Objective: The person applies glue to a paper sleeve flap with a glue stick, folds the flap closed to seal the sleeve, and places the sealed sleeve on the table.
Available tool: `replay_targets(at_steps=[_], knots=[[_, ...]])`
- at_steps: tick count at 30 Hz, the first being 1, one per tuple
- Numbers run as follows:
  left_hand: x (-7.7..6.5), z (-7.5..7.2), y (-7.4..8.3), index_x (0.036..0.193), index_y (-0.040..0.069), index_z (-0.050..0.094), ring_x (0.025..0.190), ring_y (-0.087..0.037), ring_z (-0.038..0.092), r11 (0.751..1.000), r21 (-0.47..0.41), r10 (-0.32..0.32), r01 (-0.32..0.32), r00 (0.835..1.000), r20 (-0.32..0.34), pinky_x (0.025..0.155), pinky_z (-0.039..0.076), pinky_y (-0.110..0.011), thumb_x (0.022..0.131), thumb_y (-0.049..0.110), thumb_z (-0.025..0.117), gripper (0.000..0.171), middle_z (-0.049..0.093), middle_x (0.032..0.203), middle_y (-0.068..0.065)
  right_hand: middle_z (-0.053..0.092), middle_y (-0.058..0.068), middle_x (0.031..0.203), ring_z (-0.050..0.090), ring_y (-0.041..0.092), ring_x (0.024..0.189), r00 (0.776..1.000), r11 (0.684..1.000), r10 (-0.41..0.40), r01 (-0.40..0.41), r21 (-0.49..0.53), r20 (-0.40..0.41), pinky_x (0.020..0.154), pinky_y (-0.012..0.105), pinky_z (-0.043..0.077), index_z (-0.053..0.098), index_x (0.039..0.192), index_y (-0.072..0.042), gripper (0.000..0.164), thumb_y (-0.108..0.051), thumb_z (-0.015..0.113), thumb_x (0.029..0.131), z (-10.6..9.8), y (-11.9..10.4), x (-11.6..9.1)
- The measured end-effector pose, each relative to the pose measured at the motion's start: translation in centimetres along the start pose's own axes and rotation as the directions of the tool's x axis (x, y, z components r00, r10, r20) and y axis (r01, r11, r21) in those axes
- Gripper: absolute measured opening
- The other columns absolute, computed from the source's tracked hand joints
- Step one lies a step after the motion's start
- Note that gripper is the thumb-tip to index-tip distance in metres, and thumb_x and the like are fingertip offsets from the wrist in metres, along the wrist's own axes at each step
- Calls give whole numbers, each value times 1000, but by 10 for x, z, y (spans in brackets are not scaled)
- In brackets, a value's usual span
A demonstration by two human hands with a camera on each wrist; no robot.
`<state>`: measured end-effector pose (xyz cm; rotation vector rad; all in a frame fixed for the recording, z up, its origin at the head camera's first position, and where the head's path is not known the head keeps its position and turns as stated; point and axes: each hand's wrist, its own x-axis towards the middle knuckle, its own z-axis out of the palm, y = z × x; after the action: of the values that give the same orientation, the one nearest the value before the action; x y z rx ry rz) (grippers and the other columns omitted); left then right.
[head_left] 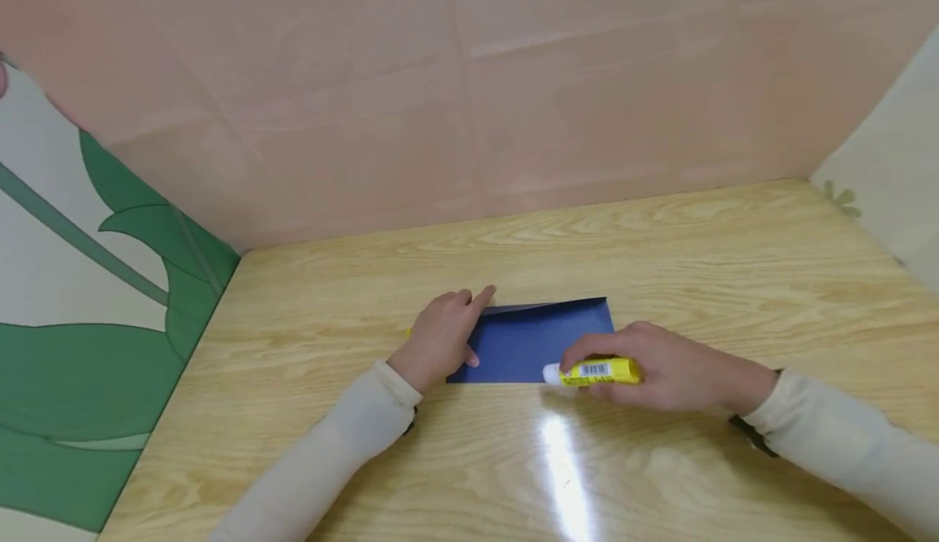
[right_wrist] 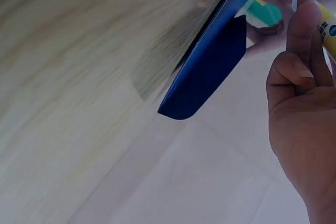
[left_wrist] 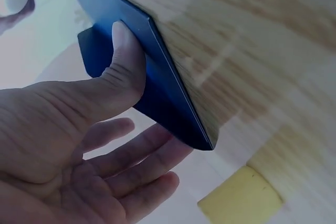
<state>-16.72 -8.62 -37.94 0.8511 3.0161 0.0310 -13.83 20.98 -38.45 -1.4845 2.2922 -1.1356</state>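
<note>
A folded piece of dark blue paper (head_left: 543,338) lies on the table, with a flap lifted along its far side. My left hand (head_left: 443,334) is at its left end. In the left wrist view the thumb (left_wrist: 123,45) presses on the paper, while the other fingers (left_wrist: 152,161) extend loosely by its end. My right hand (head_left: 660,367) grips a yellow glue stick (head_left: 597,371), held sideways. Its white tip (head_left: 552,374) points left, over or very near the paper's near edge; whether it touches, I cannot tell.
A small yellow piece (left_wrist: 241,198), perhaps the glue stick's cap, sits left of the left hand. The wood-grain table (head_left: 352,460) meets a pinkish backdrop (head_left: 469,118) at the back. A panel with green leaf shapes (head_left: 73,387) borders the left side.
</note>
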Motion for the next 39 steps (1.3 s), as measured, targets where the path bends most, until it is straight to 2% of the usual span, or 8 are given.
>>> replay_targets(at_steps=[6,12,17,21,26,29,33,39], knots=[[-2,-2,-3,155,6,32,87,-25,69,998,-40,-45,47,998,48,91,55,-39,65,34,91,111,72,88,-10,68,-8,93,57,-5,66,1000,999,28,-28,-22,1,50,17,49,59,123,-30,34,-14,65,94,0,-1,0],[-4,-7,3,158,6,24,71,-17,69,986,167,-27,6,992,121,102,49,-43,77,47,80,106,66,64,1,67,-10,92,57,-5,65,1000,999,25,-26,-38,-6,50,16,49,60,123,-30,34,-13,66,94,-2,-4,0],[-6,-8,11,159,20,26,78,-14,71,972,233,-5,-32,988,156,108,46,-46,85,44,74,91,71,75,3,68,-10,94,58,-4,67,998,996,68,-68,-50,2,53,19,51,60,122,-31,32,-16,66,95,-5,-5,0],[-6,-9,14,159,23,24,84,-14,71,964,258,25,-66,987,157,106,47,-46,89,40,72,87,73,87,2,69,-9,96,58,-3,70,995,993,98,-98,-70,3,56,20,51,60,122,-33,31,-18,66,95,-4,-4,-1],[-4,-5,11,158,21,26,66,-13,66,976,214,1,-26,993,115,108,47,-44,84,46,74,92,62,59,4,71,-6,97,59,-3,70,996,993,90,-89,-83,6,56,20,52,60,122,-32,32,-17,66,95,-2,0,-2],[-5,-2,9,157,18,30,66,-14,67,991,131,0,-8,998,59,111,44,-45,79,43,78,95,62,58,3,71,-6,96,59,-3,69,995,991,100,-99,-88,3,55,19,51,60,122,-33,33,-16,67,94,-1,1,-2],[-6,1,8,154,13,34,85,-18,71,996,84,36,-33,999,-37,109,45,-43,75,38,83,97,74,85,-3,71,-7,95,58,-4,67,995,991,99,-99,-92,-2,54,19,51,60,122,-32,34,-16,67,94,-1,0,-2],[-8,3,5,156,12,32,106,-23,65,996,55,69,-64,991,-111,108,46,-38,71,33,87,103,68,114,-6,68,-13,88,53,-7,62,996,990,91,-91,-105,-5,51,17,48,60,122,-33,32,-19,67,94,1,-1,0]])
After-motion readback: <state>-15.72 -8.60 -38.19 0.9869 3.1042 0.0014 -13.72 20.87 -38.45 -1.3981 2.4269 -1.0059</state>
